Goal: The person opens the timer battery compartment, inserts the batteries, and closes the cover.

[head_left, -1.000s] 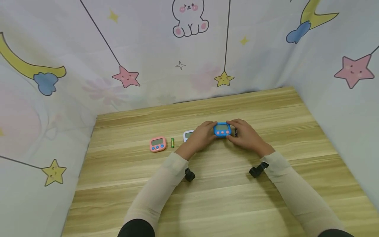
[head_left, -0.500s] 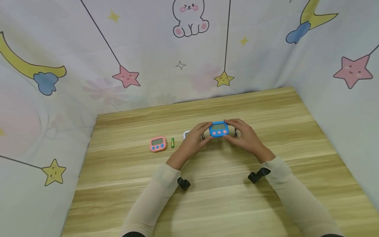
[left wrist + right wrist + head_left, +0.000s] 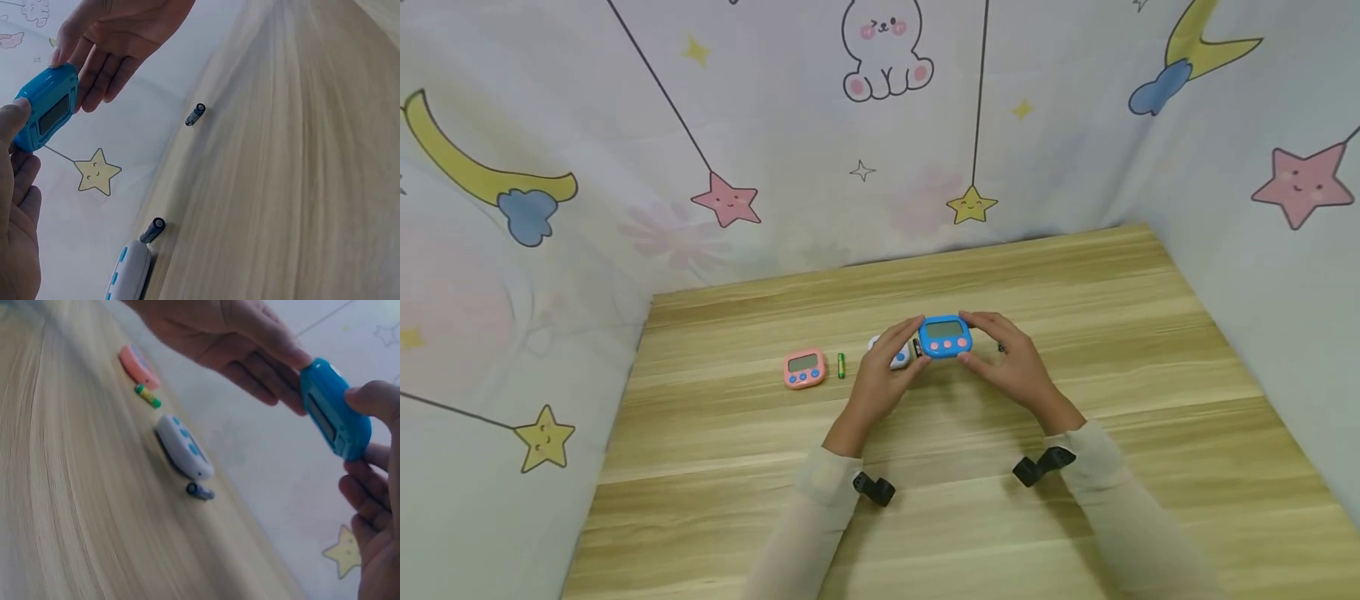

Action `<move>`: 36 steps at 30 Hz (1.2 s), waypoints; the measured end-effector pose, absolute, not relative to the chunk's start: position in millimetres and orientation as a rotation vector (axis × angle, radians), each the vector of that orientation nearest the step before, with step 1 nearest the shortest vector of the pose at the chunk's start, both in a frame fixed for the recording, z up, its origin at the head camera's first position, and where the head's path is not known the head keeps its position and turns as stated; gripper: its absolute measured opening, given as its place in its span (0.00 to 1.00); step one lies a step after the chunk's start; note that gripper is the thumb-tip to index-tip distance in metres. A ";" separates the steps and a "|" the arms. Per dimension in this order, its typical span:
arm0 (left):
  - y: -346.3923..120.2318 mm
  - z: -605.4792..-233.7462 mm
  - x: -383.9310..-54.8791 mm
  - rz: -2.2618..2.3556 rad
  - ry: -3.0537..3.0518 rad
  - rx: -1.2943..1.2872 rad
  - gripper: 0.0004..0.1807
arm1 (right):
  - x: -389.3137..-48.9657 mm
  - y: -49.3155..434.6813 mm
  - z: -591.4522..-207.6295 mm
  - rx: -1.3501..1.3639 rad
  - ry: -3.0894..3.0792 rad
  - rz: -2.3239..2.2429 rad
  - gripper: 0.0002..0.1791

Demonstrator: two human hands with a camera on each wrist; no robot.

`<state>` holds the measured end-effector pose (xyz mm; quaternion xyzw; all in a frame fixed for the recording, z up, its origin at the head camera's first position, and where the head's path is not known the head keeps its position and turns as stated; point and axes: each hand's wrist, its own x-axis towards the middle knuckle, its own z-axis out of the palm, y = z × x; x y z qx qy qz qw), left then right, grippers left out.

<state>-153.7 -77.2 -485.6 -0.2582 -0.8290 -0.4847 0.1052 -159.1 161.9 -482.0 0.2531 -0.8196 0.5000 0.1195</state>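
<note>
A blue digital timer (image 3: 945, 337) with pink buttons is raised above the table, its screen side up in the head view. My left hand (image 3: 880, 375) pinches its left end between thumb and fingers. At the opposite end, my right hand (image 3: 1013, 358) pinches it the same way. In both wrist views, a recessed slot shows on the underside of the blue timer (image 3: 322, 419). Under my left hand lies a white timer (image 3: 182, 447) with blue buttons, partly covered in the head view. A dark battery (image 3: 153, 230) sits beside it.
A second dark battery (image 3: 195, 114) lies on the wooden table (image 3: 955, 517), near my right hand. Farther left are a pink timer (image 3: 804, 369) with blue buttons and a green battery (image 3: 841, 365). Patterned cloth (image 3: 805, 125) hangs along the table's back and sides.
Both hands have shifted left with the blue timer between them. My left fingers have spread away from it somewhat, and more of the white timer and the battery beside it shows.
</note>
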 end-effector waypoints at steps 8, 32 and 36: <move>-76.6 -489.9 -146.6 -1.560 -2.312 -0.684 0.31 | -153.3 146.3 -481.5 0.759 -2.210 1.735 0.33; -65.3 -487.9 -129.1 -2.068 -1.971 -0.590 0.25 | -134.1 128.7 -481.2 0.652 -2.131 2.044 0.25; -65.5 -493.3 -129.9 -2.120 -1.959 -0.554 0.25 | -132.7 127.1 -483.9 0.610 -2.212 2.000 0.23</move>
